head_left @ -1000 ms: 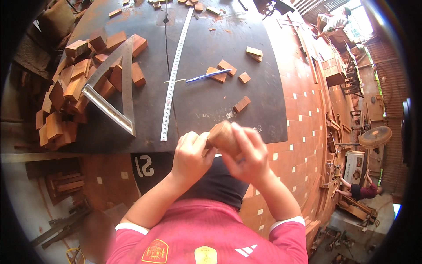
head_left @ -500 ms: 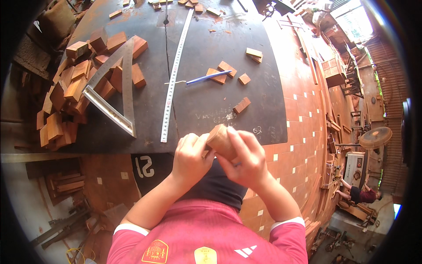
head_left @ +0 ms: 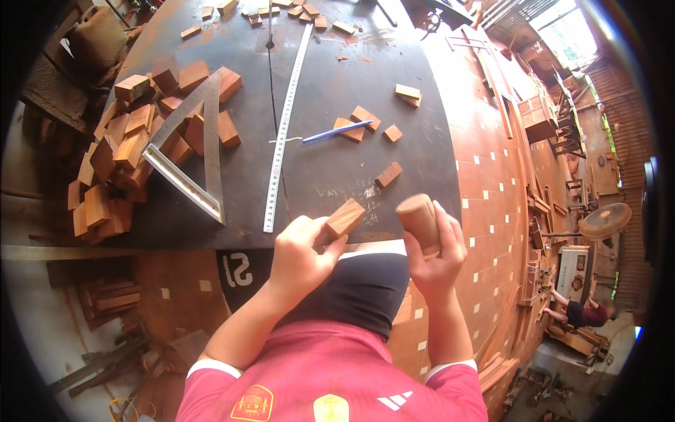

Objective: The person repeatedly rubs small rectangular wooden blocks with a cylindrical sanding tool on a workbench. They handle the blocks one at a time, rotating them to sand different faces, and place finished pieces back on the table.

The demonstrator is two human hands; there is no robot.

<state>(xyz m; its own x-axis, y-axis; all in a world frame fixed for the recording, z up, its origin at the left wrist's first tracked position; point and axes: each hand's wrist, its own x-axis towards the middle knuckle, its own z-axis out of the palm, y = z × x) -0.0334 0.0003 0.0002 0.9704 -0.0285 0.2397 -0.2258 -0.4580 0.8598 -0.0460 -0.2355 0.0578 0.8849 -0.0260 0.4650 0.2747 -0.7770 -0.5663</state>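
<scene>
My left hand (head_left: 304, 254) is closed round a small rectangular wooden block (head_left: 344, 217), one end of which sticks out past the fingers. In my right hand (head_left: 439, 253) is a rounded brown wooden piece (head_left: 420, 214), shaped like a short cylinder and tilted upward. The two pieces are apart, both above the near edge of the dark worktable (head_left: 309, 197). Just beyond them lie a reddish block (head_left: 388, 174) and some chalk writing. A blue pen (head_left: 337, 131) rests across a pair of flat wooden pieces (head_left: 349, 130).
On the left is a heap of wooden blocks (head_left: 133, 155) with a metal triangle square (head_left: 184, 184) leaning on it. A white ruler (head_left: 288, 126) runs along the table. Small offcuts (head_left: 307, 11) lie at the far end. Another person (head_left: 583, 313) is far off to the right.
My hands have separated. The right one has moved right with the rounded wooden piece, and the block in my left hand now shows clearly.
</scene>
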